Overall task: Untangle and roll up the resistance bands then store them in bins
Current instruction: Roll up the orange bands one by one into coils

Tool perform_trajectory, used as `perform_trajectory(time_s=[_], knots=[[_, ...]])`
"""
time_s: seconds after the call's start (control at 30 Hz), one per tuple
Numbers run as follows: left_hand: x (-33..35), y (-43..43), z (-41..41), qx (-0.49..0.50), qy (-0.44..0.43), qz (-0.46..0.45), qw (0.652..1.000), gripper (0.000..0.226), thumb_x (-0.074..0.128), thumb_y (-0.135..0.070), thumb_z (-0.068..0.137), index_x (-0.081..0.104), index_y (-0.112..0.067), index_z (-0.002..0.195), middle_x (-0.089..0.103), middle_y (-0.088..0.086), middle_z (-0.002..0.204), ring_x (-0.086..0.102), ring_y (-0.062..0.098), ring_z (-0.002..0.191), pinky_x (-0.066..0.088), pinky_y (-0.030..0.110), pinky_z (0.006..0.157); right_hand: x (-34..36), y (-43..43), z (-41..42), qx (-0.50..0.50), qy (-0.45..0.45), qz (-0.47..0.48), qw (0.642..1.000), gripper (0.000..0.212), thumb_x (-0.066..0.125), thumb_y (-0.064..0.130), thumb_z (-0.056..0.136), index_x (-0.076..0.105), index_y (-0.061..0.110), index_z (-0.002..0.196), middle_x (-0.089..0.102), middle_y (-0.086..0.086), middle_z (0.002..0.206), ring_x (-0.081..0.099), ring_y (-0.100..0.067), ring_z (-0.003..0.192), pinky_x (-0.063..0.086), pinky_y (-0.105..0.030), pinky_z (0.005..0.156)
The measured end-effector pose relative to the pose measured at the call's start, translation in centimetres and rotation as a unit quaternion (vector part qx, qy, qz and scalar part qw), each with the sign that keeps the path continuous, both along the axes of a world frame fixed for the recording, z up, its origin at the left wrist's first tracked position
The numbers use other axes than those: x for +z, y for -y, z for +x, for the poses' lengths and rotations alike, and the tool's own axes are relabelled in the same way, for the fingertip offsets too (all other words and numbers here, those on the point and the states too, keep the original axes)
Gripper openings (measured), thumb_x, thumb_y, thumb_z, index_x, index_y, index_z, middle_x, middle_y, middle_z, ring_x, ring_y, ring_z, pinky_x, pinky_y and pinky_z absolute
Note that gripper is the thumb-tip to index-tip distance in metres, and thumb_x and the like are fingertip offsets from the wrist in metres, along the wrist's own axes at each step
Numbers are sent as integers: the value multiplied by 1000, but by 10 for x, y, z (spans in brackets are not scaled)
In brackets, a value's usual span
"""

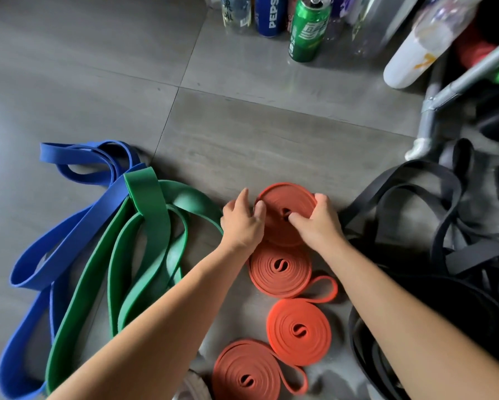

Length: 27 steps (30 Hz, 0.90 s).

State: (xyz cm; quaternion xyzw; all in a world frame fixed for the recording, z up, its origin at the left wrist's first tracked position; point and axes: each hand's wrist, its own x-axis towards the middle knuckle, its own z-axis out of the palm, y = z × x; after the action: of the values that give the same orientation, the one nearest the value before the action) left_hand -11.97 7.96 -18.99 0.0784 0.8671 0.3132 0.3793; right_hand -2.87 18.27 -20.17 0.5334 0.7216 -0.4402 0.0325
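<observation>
An orange band roll [282, 197] lies flat on the grey floor, and both hands hold it. My left hand [242, 220] grips its left rim, thumb on top. My right hand [319, 219] grips its right rim, with the thumb pressed at the roll's centre. Three more rolled orange bands lie in a row toward me: one [280, 269], one [298, 330] and one [246, 370]. Loose green bands [147, 235] and blue bands [69, 226] sprawl on the left. A tangle of black bands [432, 215] lies on the right.
Cans and bottles stand at the back, among them a green can [307, 30] and a blue Pepsi can [268, 15]. A white bottle [415, 53] leans at the upper right. A grey metal frame leg [432, 111] stands by the black bands.
</observation>
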Motion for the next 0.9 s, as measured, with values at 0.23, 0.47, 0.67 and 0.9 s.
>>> perform_trajectory(time_s=[0.23, 0.47, 0.67, 0.9], knots=[[-5, -7, 31, -229, 3, -60, 972, 35, 43, -15, 85, 60, -12, 116, 58, 14, 120, 47, 36, 115, 40, 41, 96, -2, -36, -26, -77, -20, 16, 997, 59, 67, 26, 82, 40, 4, 130, 50, -14, 131, 50, -28, 117, 34, -22, 84], [-7, 13, 40, -279, -79, 0, 957, 54, 46, -7, 82, 53, -30, 131, 43, 8, 124, 37, 28, 117, 26, 29, 104, -9, -30, -16, -3, 31, 80, 996, 63, 70, 26, 79, 38, 6, 129, 48, -17, 130, 45, -34, 120, 38, -38, 97], [-8, 8, 47, -249, -86, -9, 965, 42, 48, -10, 81, 56, -15, 123, 36, 11, 129, 34, 34, 119, 25, 30, 103, -9, -22, -1, 45, 150, 156, 975, 57, 69, 45, 74, 50, 16, 119, 37, -13, 130, 34, -35, 122, 32, -42, 101], [-6, 8, 48, -276, -94, -42, 956, 63, 46, -18, 86, 26, -22, 146, 19, 9, 147, 27, 34, 128, 35, 42, 101, -11, -20, 14, 151, 169, 230, 946, 78, 54, 53, 86, 25, 12, 145, 36, -15, 137, 32, -34, 125, 30, -41, 102]])
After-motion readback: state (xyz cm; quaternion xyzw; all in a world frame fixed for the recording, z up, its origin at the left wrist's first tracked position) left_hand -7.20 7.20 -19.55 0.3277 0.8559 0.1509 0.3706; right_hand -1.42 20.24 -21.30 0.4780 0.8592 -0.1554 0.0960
